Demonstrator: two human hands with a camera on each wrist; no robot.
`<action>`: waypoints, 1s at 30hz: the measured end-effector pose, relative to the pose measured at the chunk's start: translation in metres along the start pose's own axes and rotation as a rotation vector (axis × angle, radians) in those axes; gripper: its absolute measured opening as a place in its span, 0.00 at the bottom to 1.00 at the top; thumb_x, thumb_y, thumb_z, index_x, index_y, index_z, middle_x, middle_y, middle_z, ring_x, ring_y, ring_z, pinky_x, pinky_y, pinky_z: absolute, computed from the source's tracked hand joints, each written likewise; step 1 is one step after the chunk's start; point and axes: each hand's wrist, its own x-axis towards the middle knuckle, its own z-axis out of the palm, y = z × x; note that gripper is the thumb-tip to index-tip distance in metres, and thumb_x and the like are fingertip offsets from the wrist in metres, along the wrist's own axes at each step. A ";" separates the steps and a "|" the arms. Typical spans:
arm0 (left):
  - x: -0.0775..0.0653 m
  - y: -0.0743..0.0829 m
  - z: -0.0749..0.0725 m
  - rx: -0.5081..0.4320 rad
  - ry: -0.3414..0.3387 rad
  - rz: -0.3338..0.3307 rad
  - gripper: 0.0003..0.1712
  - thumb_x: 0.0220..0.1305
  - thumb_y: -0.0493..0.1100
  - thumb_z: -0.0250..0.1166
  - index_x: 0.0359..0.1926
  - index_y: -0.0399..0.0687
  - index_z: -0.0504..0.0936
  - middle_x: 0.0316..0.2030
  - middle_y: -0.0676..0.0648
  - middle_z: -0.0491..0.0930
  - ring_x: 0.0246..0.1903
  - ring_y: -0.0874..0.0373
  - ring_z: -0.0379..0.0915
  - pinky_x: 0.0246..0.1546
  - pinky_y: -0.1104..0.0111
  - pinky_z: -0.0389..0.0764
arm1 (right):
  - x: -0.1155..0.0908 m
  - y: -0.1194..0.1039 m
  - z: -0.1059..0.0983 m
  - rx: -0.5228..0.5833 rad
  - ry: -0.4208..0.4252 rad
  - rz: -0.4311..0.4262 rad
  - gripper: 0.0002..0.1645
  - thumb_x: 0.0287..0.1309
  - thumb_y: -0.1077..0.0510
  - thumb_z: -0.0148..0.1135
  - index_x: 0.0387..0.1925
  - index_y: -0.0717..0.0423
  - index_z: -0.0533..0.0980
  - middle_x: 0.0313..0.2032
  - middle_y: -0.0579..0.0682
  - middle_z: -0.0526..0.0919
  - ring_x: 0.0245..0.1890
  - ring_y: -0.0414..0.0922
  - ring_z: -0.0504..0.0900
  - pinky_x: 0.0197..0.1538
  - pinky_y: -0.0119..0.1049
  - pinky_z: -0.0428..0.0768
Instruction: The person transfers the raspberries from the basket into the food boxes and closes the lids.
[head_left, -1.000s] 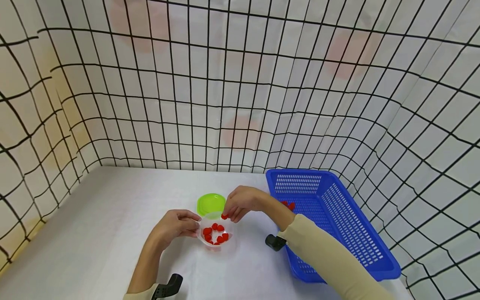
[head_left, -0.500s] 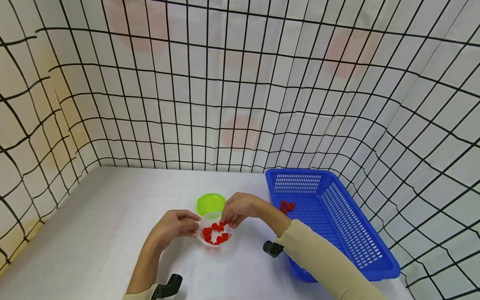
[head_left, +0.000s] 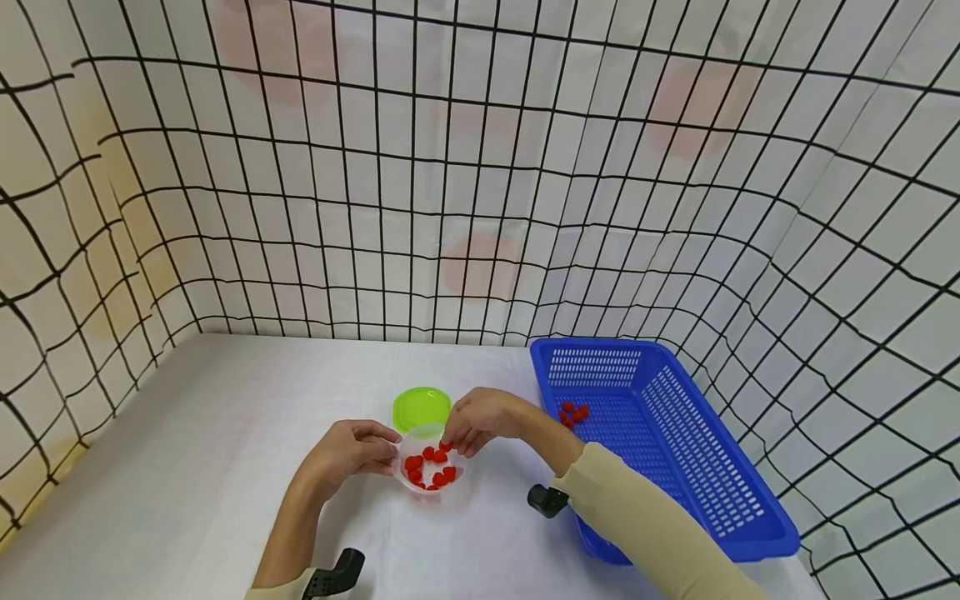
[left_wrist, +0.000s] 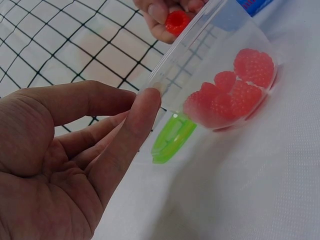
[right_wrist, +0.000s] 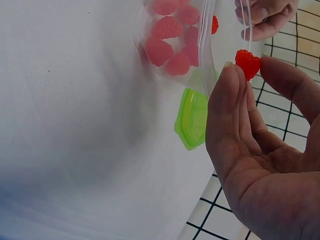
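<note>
A black grid [head_left: 414,158] runs along the back and both sides of the white-covered table [head_left: 225,433], before a pale backdrop [head_left: 474,50]. Faint pinkish round patches [head_left: 482,279] show on the backdrop, with a yellowish tint [head_left: 112,292] at left.

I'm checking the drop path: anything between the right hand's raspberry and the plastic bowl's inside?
Nothing visible: the right hand pinches the raspberry at the open top of the plastic bowl; the green lid lies off it.

No writing, brand, number or sign can be read anywhere.
</note>
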 end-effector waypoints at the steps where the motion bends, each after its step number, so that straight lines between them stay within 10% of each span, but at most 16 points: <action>1: 0.000 0.000 0.000 0.000 -0.001 0.002 0.16 0.64 0.35 0.65 0.49 0.26 0.82 0.32 0.44 0.84 0.28 0.55 0.83 0.38 0.66 0.89 | 0.000 0.000 0.000 0.005 -0.002 0.000 0.09 0.59 0.61 0.68 0.39 0.64 0.85 0.41 0.65 0.87 0.27 0.45 0.84 0.40 0.36 0.88; 30: -0.002 0.001 0.001 0.011 0.008 -0.012 0.17 0.65 0.37 0.66 0.50 0.27 0.81 0.33 0.43 0.84 0.29 0.54 0.83 0.39 0.65 0.89 | 0.000 0.004 -0.005 0.060 0.008 0.024 0.10 0.61 0.60 0.67 0.40 0.63 0.82 0.32 0.55 0.84 0.32 0.48 0.85 0.43 0.37 0.88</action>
